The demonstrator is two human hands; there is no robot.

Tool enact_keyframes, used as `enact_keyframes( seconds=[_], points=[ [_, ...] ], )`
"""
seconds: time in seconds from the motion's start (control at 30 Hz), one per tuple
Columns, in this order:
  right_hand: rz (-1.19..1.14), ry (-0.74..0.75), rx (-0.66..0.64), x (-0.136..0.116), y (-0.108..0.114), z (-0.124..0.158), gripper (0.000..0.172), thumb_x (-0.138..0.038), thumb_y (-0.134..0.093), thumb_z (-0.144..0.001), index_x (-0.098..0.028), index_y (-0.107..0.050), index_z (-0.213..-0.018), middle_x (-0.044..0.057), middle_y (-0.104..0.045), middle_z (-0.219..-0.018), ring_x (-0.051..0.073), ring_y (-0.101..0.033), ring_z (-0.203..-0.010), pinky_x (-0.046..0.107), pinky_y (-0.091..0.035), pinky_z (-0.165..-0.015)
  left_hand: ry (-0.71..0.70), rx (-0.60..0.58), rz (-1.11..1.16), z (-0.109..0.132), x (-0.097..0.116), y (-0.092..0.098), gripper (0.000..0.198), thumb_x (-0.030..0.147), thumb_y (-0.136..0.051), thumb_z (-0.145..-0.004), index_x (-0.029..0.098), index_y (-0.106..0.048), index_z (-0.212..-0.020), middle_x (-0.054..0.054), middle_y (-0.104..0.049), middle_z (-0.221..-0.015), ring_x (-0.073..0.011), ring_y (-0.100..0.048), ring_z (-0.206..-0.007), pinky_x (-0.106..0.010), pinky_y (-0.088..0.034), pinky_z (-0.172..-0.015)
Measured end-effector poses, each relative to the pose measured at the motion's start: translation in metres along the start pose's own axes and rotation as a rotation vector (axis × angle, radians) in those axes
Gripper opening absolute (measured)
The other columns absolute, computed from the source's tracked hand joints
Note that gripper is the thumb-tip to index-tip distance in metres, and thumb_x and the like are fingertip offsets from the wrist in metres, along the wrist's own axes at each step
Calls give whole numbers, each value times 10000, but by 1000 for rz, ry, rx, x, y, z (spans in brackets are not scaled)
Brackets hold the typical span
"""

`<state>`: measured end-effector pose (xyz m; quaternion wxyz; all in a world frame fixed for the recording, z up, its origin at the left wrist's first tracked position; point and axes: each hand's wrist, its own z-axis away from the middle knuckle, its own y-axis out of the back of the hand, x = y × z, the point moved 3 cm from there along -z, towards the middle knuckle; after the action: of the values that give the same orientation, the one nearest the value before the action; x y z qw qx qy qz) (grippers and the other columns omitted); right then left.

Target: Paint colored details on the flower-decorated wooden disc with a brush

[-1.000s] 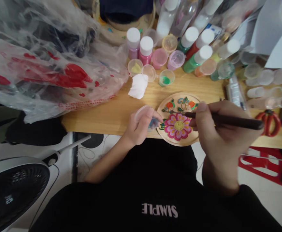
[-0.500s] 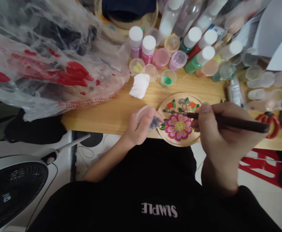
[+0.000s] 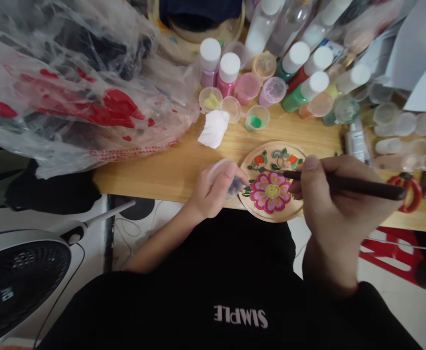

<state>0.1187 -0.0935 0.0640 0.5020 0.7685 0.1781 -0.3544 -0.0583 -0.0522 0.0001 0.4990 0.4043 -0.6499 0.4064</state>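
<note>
Right hand: the right hand [image 3: 339,214] has its thumb and fingers pinched together on the dark-handled tool [image 3: 366,188], which slants leftward nearly flat.
Tool tip: a thin metal end over the round board, between the orange blossom [image 3: 260,160] and the pink flower [image 3: 272,190]; whether it touches the surface, I cannot tell.
Left hand: the left hand [image 3: 213,192] has its thumb and fingers curled closely round the clear cup [image 3: 236,186], with bluish contents; the index finger points toward the board's left edge, contact uncertain.
Lid: a pale round lid [image 3: 218,167] shows behind the left thumb; its join to the cup is hidden.
Round board: the round board [image 3: 289,208] lies at the near edge of the wooden table [image 3: 150,180], between the hands, its right side partly behind the right fingers.
White paper: the white paper [image 3: 215,129] lies beyond the left hand, near the green paint cup [image 3: 257,119].
Scissors: the red-handled scissors [image 3: 413,194] lie right of the board, partly behind the right hand and tool.
</note>
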Motion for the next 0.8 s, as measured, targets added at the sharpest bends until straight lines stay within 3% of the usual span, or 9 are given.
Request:
enact_keyframes(
  seconds=[0.27,0.73,0.8],
  points=[
    [-15,129,65,-8,0,-9,334,-297,-694,-908,-183,-600,-609,-59,-556,-505,68,-522,-444,235,-377,-458,-27,8,0,0,-1,0,596,496,-414,-1095,171,-717,-698,-13,-652,-603,-90,-608,-541,-221,-475,-520],
    [-26,-4,35,-5,-2,-2,382,-476,-653,-967,-218,-602,-689,-30,-574,-566,124,-540,-503,298,-408,-518,-2,-5,-5,0,0,0,585,495,-412,-1096,183,-713,-702,-19,-664,-617,-100,-623,-555,-237,-478,-535],
    [-5,-22,-19,-4,-2,-2,387,-494,-620,-983,-220,-595,-711,-22,-589,-589,131,-561,-526,296,-432,-527,-12,-4,-1,0,0,0,587,492,-412,-1096,184,-723,-705,-19,-658,-618,-96,-615,-551,-233,-465,-521]
  ],
)
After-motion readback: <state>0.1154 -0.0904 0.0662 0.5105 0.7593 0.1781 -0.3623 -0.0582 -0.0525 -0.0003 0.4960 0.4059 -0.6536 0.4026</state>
